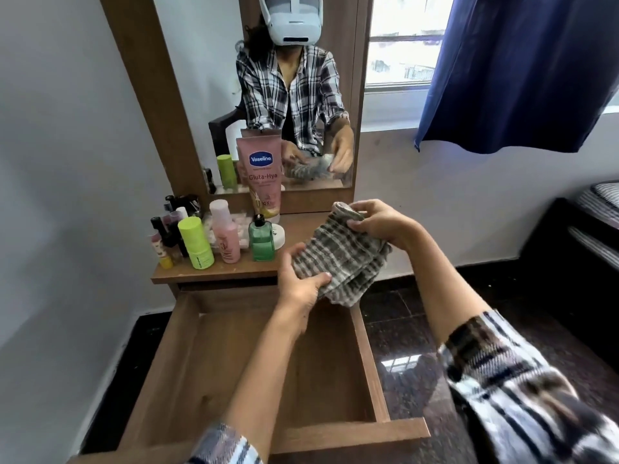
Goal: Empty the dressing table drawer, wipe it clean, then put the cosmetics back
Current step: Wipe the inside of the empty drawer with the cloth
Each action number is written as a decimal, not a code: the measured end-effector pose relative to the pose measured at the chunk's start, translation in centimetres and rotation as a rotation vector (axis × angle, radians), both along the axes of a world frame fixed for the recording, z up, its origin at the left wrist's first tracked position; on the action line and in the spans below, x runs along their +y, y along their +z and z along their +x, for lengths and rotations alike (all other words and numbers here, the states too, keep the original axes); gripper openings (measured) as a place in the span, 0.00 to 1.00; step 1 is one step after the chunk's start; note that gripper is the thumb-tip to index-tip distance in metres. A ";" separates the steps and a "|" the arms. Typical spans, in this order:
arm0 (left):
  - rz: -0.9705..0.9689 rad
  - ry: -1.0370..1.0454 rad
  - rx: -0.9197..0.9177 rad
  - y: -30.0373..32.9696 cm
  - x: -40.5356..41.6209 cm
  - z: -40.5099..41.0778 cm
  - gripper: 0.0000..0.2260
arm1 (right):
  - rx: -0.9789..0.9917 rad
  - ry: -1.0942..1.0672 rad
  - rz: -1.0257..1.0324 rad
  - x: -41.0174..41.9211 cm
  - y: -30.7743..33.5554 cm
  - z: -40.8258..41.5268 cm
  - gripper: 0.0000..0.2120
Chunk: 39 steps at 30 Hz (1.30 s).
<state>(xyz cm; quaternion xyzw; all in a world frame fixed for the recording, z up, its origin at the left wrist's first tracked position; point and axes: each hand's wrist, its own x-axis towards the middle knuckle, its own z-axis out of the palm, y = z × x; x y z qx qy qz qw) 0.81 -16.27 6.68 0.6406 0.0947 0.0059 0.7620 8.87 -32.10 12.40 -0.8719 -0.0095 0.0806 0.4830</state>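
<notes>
- The drawer [254, 370] is pulled fully out below the worktop [214, 271]; its visible floor carries nothing, though part is hidden behind the forearms.
- A grey checked cloth [338, 259] is held in the air above the drawer's far right corner, bunched and partly folded.
- The left hand [301, 283] has its grip closed on the cloth's lower edge, thumb on top.
- The right hand [382, 226] has its grip closed on the upper edge, pinched between fingers and thumb.
- The cosmetics are massed on the left of the worktop: a tall pink tube [259, 175] against the mirror [268, 95], a green bottle [263, 241], a lime container [196, 242], a pink bottle [226, 231] and small dark items behind.
- Judged stage: emptying done, wiping not yet begun.
- Risk: the bottles stand crowded near the front edge; a swung elbow or trailing cloth could topple them into the drawer.
- Risk: a bunched cloth may miss the corners.
- Risk: heavy pressing on the extended drawer could strain it.
</notes>
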 end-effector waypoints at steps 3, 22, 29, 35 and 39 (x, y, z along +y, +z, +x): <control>0.161 0.026 -0.088 -0.3 -1.5 1.0 0.20 | -0.122 0.069 -0.291 0.9 0.1 3.1 0.18; 1.366 -0.034 -0.417 -1.3 -4.6 3.3 0.20 | -0.287 -0.121 -0.546 2.9 -5.9 5.5 0.15; 1.390 -0.184 -0.316 -2.5 -4.6 2.8 0.27 | -0.241 0.086 -0.657 1.7 -7.1 5.6 0.22; 1.457 -0.204 -0.305 -3.2 -4.8 3.1 0.30 | -0.234 0.128 -0.678 1.5 -7.1 6.1 0.23; 1.481 -0.193 -0.301 -3.4 -4.8 3.2 0.29 | -0.227 0.120 -0.718 1.5 -6.9 6.0 0.23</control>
